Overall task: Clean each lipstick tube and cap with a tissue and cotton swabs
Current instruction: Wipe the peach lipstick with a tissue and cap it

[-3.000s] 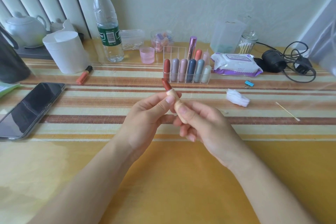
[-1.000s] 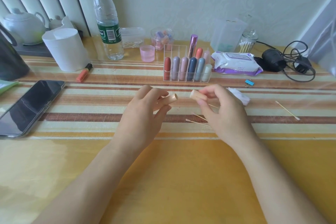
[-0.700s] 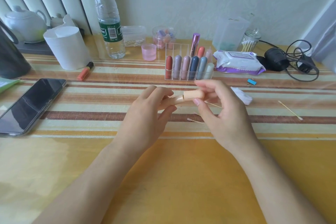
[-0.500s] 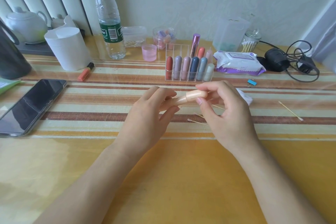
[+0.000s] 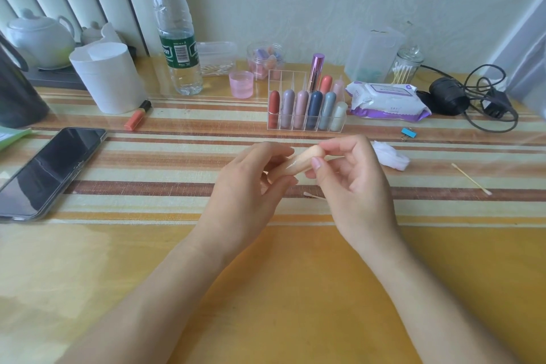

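Note:
A peach lipstick tube [image 5: 298, 162] lies between both hands above the striped mat. My left hand [image 5: 251, 183] grips its base end; my right hand [image 5: 351, 180] pinches the peach cap [image 5: 310, 155], which sits on the tube. A crumpled white tissue [image 5: 390, 155] lies just right of my right hand. One cotton swab [image 5: 313, 195] pokes out on the mat between my hands, another cotton swab [image 5: 469, 179] lies farther right. A clear organizer [image 5: 305, 111] behind holds several lipsticks.
A phone [image 5: 48, 171] lies at the left, an orange lipstick [image 5: 137, 118] by a white cup [image 5: 109, 80]. A water bottle [image 5: 175, 26], pink cup [image 5: 241, 84], wet-wipe pack [image 5: 387, 100], swab jar [image 5: 406, 66], blue clip [image 5: 409, 133] and black cables [image 5: 472, 100] line the back.
The exposed lipstick bullet was retracted. The cap, held apart in my right hand a second ago, came to the tube and now sits pushed over it.

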